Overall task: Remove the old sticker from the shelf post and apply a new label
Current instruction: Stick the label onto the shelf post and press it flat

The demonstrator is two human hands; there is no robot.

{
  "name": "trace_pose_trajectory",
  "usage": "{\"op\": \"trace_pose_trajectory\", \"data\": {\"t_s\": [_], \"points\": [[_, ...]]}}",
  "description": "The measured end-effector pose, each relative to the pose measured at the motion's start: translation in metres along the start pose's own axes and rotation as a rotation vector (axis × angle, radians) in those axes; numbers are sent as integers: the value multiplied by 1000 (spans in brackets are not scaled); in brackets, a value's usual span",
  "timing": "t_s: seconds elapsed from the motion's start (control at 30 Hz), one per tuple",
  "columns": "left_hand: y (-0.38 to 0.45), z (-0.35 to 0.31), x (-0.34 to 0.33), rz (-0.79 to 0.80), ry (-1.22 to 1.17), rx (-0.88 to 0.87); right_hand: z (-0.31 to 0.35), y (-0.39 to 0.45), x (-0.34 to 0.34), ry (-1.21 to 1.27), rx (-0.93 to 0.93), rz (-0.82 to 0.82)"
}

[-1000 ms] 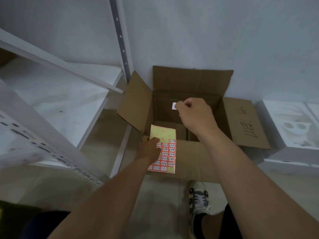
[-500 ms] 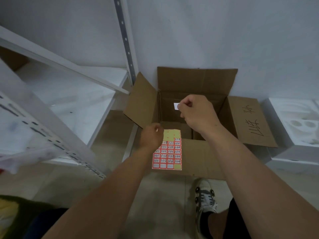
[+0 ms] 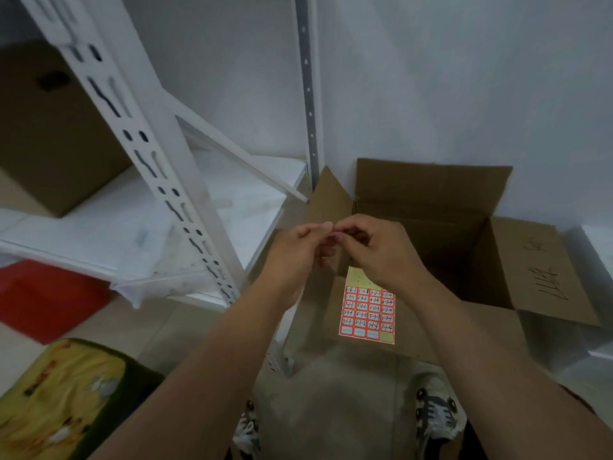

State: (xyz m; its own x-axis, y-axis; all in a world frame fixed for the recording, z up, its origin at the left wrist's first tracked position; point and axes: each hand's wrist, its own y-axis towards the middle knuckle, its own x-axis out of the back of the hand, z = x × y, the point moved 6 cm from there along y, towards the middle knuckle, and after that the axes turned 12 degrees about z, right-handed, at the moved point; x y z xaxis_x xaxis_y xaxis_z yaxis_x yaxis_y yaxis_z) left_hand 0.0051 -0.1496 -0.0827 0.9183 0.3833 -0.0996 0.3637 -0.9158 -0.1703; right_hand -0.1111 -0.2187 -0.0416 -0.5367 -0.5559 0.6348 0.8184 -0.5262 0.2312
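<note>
Two hands: left hand [image 3: 295, 257], right hand [image 3: 374, 250], one label sheet [image 3: 368, 310], two cardboard boxes [image 3: 464, 234] [image 3: 49, 127], two shoes [image 3: 434, 413] [image 3: 248, 433], two shelf posts [image 3: 142, 134] [image 3: 308, 88]

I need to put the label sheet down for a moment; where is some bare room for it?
Bare white shelf board lies between the slotted white post and the open brown cardboard box. Grey floor between the shoes is also bare. Near both hands it is crowded.

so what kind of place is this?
Probably a storeroom or stockroom. White slotted steel shelving holds a closed cardboard box, an open carton sits on the floor by the wall, and a sheet of handwritten number labels lies on its flap.
</note>
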Motion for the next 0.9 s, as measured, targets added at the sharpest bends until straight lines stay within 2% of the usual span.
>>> {"op": "trace_pose_trajectory", "data": {"t_s": [0.2,0.37,0.53,0.77,0.9], "points": [[-30,-11,20,-133,-26,-130,4,-7,-17,182,-23,90],[-47,-17,21,-281,49,-215,4,1,-17,370,-142,37],[-61,-39,14,-303,282,-349,22,1,-21,545,-99,49],[-72,-49,22,-305,155,-424,28,1,-21,651,-100,-26],[-79,-52,17,-266,286,-498,29,3,-24,734,-124,-55]]}}
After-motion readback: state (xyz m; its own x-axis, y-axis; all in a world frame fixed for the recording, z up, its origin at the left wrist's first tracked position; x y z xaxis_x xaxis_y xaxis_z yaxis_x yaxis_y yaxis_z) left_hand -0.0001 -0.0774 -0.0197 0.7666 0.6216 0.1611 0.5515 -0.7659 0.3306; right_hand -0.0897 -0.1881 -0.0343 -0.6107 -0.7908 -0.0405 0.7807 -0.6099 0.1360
